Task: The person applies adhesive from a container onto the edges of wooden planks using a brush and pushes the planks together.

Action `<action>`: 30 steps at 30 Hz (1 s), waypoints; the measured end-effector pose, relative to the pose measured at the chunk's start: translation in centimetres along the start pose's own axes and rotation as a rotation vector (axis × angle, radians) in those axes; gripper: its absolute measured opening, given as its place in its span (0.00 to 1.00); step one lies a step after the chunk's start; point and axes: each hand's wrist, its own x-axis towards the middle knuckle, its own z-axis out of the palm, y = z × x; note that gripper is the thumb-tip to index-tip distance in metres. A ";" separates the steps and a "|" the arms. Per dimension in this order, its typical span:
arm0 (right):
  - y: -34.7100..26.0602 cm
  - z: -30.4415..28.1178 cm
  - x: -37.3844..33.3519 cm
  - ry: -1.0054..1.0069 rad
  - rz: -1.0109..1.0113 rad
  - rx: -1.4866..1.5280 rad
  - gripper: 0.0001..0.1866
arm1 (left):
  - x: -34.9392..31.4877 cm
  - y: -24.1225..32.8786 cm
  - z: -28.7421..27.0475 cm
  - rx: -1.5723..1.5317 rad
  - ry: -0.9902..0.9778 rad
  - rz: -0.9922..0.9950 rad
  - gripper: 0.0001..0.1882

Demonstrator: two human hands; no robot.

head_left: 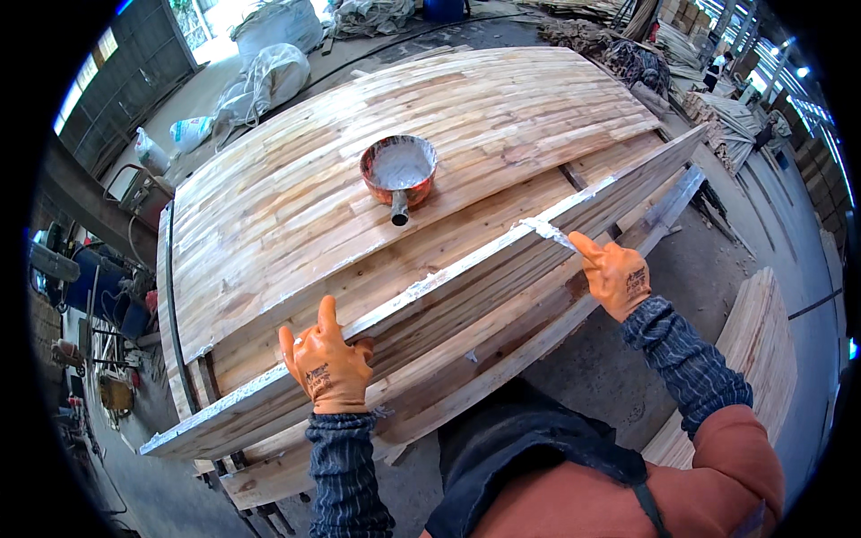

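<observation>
Both my hands wear orange gloves. My left hand (325, 363) rests with spread fingers on the side of a long wooden board (421, 309) that stands on edge along the front of a stack of jointed timber panels (359, 179). My right hand (614, 273) grips a small white-smeared spreader (549, 230) and presses it on the board's top edge, which is coated with white glue. An orange ladle-like pot (399, 168) with white glue in it sits on the panel stack beyond the board, handle pointing towards me.
A second stack of boards (762, 350) lies at my right. White sacks (269, 76) sit on the concrete floor at the back left, machinery and clutter (90, 296) at the left. Piles of timber strips (717, 117) and other people stand at the back right.
</observation>
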 end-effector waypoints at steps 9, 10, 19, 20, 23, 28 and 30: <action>-18.0 -0.2 2.1 -0.087 -0.259 0.217 0.09 | 0.1 -0.7 0.3 0.065 -0.002 0.002 0.40; -19.0 -0.1 2.4 -0.092 -0.292 0.230 0.08 | 0.0 -0.8 0.3 0.052 -0.005 -0.002 0.40; -12.3 -2.6 4.4 0.092 -0.318 0.027 0.09 | -1.0 -0.8 -0.1 0.036 0.023 -0.004 0.44; -11.9 -3.8 5.5 0.040 -0.223 0.240 0.09 | -1.2 -1.0 -0.2 0.018 0.036 0.005 0.45; -13.0 -3.9 6.4 0.021 -0.098 0.286 0.12 | -0.9 -0.8 -0.1 0.027 0.003 0.016 0.46; -19.6 -2.2 4.8 -0.150 -0.149 0.412 0.27 | -0.8 -1.2 -0.3 0.043 -0.009 0.052 0.46; -21.6 -2.2 5.6 -0.104 -0.222 0.451 0.27 | -0.6 -1.9 -0.8 0.035 -0.013 0.057 0.45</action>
